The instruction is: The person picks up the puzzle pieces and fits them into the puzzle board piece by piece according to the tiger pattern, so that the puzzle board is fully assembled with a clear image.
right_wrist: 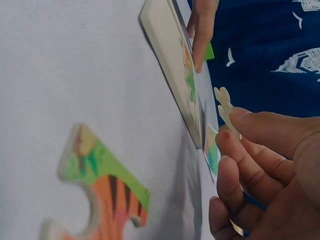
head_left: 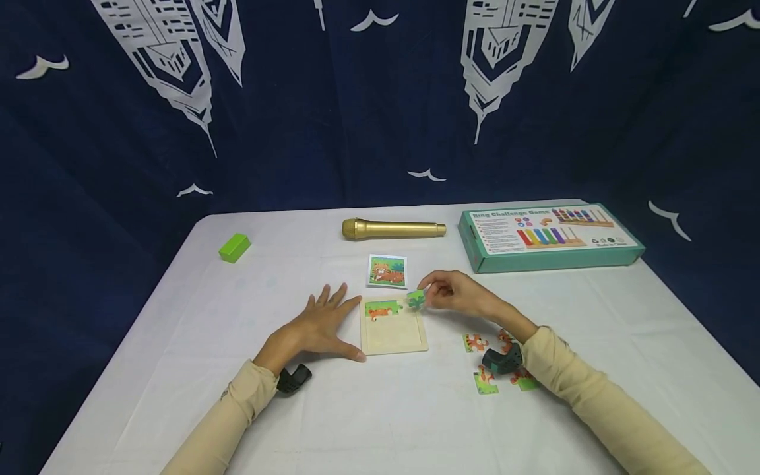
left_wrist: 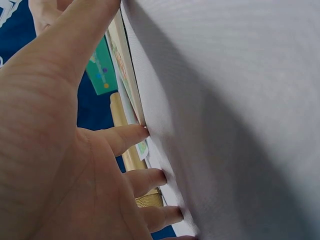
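A shallow wooden puzzle tray lies mid-table, with joined tiger puzzle pieces along its upper left. My left hand is spread flat on the cloth, its thumb and index fingertips touching the tray's left edge. Between thumb and fingers my right hand pinches a green puzzle piece, held up over the tray's upper right corner; the right wrist view shows this puzzle piece edge-on. Several loose puzzle pieces lie near the right wrist, some partly hidden by the wrist camera.
Just beyond the tray lies a tiger picture card. Farther back are a gold microphone and a green Ring Challenge Game box. A green block sits at the far left. White cloth covers the table.
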